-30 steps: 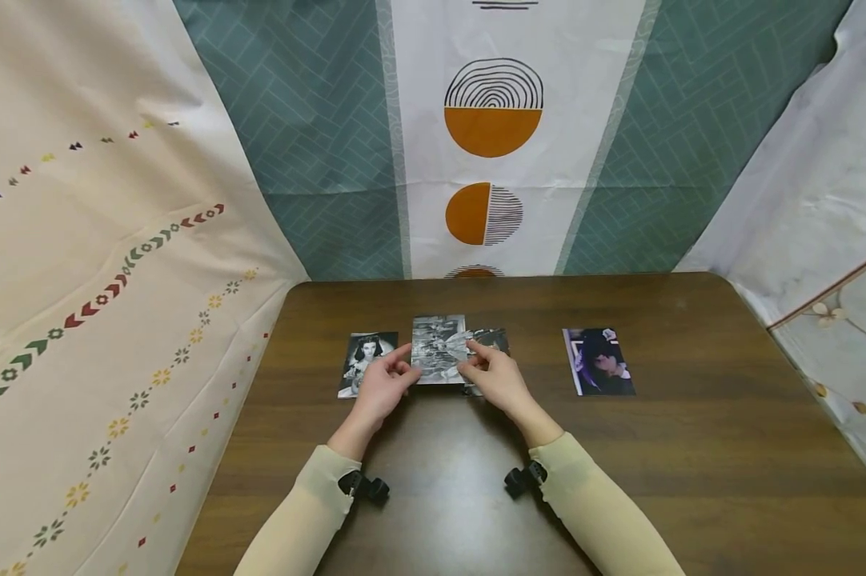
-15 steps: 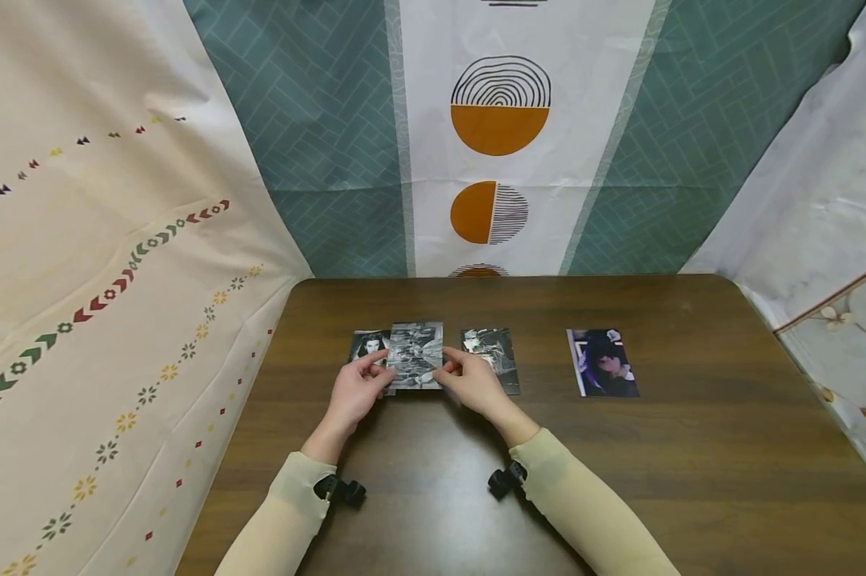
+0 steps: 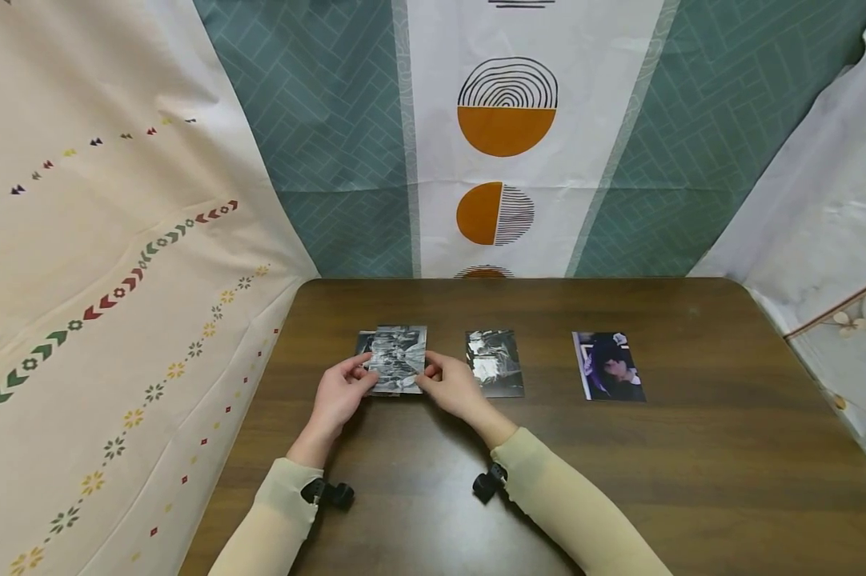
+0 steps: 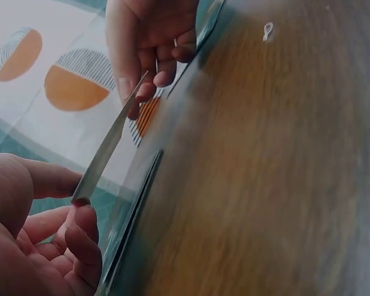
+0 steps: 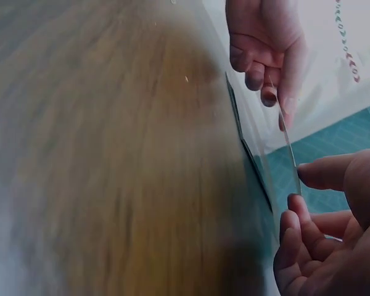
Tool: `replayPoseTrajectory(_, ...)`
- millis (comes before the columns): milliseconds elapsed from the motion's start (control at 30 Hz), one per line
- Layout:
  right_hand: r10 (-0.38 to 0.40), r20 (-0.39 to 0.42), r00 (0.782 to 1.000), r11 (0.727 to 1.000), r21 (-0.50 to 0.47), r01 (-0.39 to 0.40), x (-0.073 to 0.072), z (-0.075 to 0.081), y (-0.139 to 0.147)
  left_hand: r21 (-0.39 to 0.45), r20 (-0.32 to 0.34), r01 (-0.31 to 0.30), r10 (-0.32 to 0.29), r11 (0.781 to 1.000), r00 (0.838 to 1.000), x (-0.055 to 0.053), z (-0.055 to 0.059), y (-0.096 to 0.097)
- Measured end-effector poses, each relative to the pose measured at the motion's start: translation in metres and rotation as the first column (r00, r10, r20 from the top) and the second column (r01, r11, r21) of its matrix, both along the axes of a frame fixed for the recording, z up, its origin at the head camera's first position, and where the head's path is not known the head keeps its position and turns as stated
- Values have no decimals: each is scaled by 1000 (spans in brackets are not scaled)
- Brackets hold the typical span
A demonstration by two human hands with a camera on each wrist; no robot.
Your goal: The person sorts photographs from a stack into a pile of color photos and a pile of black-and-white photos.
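Observation:
A black-and-white photo [image 3: 398,358] is pinched at its side edges by both hands. My left hand [image 3: 339,390] has its left edge between thumb and fingers, and my right hand [image 3: 456,388] pinches the right edge. The wrist views show the photo [image 4: 105,154] edge-on, raised off the table. Beneath it lies another black-and-white photo [image 3: 363,342], mostly covered from above. To the right of my right hand lies a third, dark black-and-white photo [image 3: 494,364] with glare on it.
Farther right on the brown wooden table [image 3: 692,464] lies a colour photo [image 3: 609,366] with purple tones. A patterned cloth [image 3: 354,160] hangs behind the table's back edge, and pale cloths hang on both sides.
Both hands have carried the held photo leftward, from partly over the middle photo to over the left one. The middle photo is now uncovered; the left one is mostly hidden.

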State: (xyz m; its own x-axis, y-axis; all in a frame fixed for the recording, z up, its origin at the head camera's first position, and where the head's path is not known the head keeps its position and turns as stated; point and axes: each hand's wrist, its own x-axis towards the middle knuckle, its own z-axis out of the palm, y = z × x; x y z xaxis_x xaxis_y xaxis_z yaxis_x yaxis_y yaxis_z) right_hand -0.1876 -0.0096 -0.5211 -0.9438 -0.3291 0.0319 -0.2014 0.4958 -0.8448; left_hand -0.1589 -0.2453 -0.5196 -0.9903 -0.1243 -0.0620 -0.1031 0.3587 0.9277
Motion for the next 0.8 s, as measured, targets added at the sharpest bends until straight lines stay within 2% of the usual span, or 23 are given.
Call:
replayPoseTrajectory(233, -3, -69, 998, 999, 39, 6, -2, -5, -19, -34, 27, -29, 30, 999, 999, 2, 2, -12)
replayPoseTrajectory(467, -13, -58, 998, 996, 91, 18, -2, -2, -32, -35, 66, -70, 72, 997, 995, 0, 1, -18)
replayPoseTrajectory(600, -14, -60, 998, 990, 140, 22, -2, -1, -39, -46, 55, -85, 88, 995, 995, -2, 0, -21)
replayPoseTrajectory(800, -3, -108, 994, 977, 210, 26, -4, -3, -48, -98, 43, -109, 113, 989, 993, -3, -2, -26)
